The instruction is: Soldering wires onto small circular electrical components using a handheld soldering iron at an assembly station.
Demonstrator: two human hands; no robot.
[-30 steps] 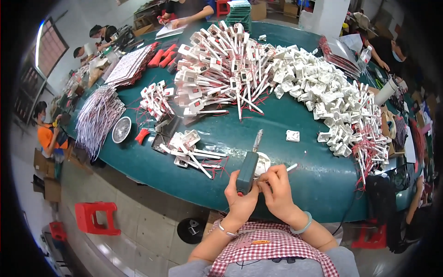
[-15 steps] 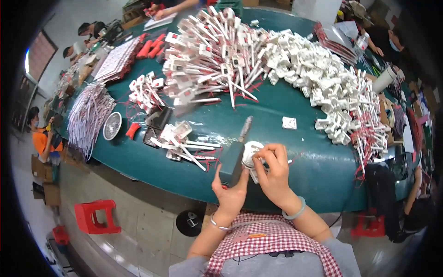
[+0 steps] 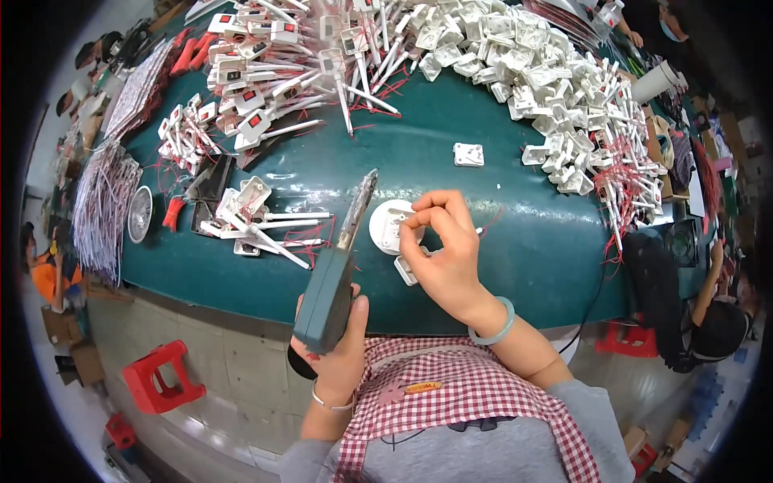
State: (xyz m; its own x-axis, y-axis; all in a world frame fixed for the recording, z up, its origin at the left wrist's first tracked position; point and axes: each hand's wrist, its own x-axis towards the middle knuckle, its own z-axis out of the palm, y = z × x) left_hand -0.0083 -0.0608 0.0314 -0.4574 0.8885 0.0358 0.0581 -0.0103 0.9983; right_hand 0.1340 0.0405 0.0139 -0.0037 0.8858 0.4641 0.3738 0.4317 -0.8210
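Note:
My left hand [image 3: 340, 342] is wrapped round a green box-bodied tool [image 3: 322, 302] with a long, stained metal tip. The tip points up and away over the table. My right hand [image 3: 447, 262] has thumb and forefinger pinched together above a white round disc [image 3: 380, 228]; what is between them is too small to make out. On the disc sits a small white plastic part, partly covered by my fingers. Just below it lies a white rectangular housing [image 3: 407, 272]. Beyond my right fingers, a white stem end [image 3: 481, 231] with a thin red wire shows.
White housings on stems with red wires [image 3: 258, 121] are heaped at the far left, with a smaller group [image 3: 250, 221] nearer. Loose white housings [image 3: 523, 72] pile at the back right. A lone white housing [image 3: 469, 154], a silver bowl [image 3: 139, 215] and a red stool [image 3: 165, 377] also show.
The tool in my left hand has moved left and nearer to me, away from the disc. My right hand stays pinched at the white part. The whole view has shifted.

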